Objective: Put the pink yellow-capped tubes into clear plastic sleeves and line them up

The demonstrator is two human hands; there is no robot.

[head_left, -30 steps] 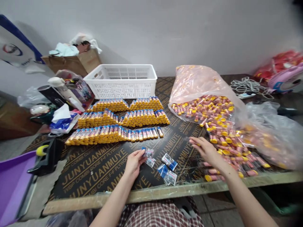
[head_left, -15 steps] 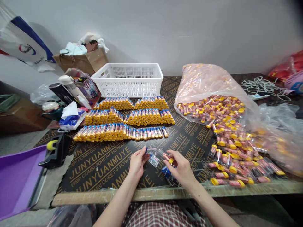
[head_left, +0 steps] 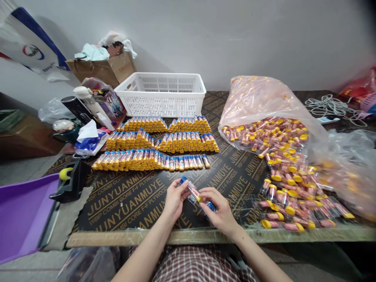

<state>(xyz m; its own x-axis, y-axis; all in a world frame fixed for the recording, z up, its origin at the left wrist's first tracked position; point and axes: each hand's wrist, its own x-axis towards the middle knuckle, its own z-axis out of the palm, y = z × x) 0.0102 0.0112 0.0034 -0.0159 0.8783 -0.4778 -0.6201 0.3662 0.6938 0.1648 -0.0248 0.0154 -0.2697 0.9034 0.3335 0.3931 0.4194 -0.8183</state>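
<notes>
Between my hands is a small clear tube (head_left: 193,190) with a red-and-white label, a blue cap at its upper left and a yellow cap at its lower right. My left hand (head_left: 174,199) pinches the blue end. The fingers of my right hand (head_left: 217,207) close on the yellow end. Partly hidden under my right hand are blue pieces (head_left: 209,206) in clear plastic, too covered to make out. Beyond my hands, blue-and-yellow-capped tubes (head_left: 132,159) stand stacked in rows. Tubes with yellow ends (head_left: 289,184) lie heaped to the right.
A white plastic basket (head_left: 161,105) stands behind the rows. The heap spills from a large translucent bag (head_left: 258,96). At left are a tape dispenser (head_left: 70,182), a tissue pack (head_left: 91,143), bottles (head_left: 88,102) and a purple dustpan (head_left: 23,219). White cable (head_left: 329,105) lies at far right.
The tube has moved left from my right hand to between both hands, and its blue end now sits in my left fingers. The clear packet at my left hand is now mostly hidden.
</notes>
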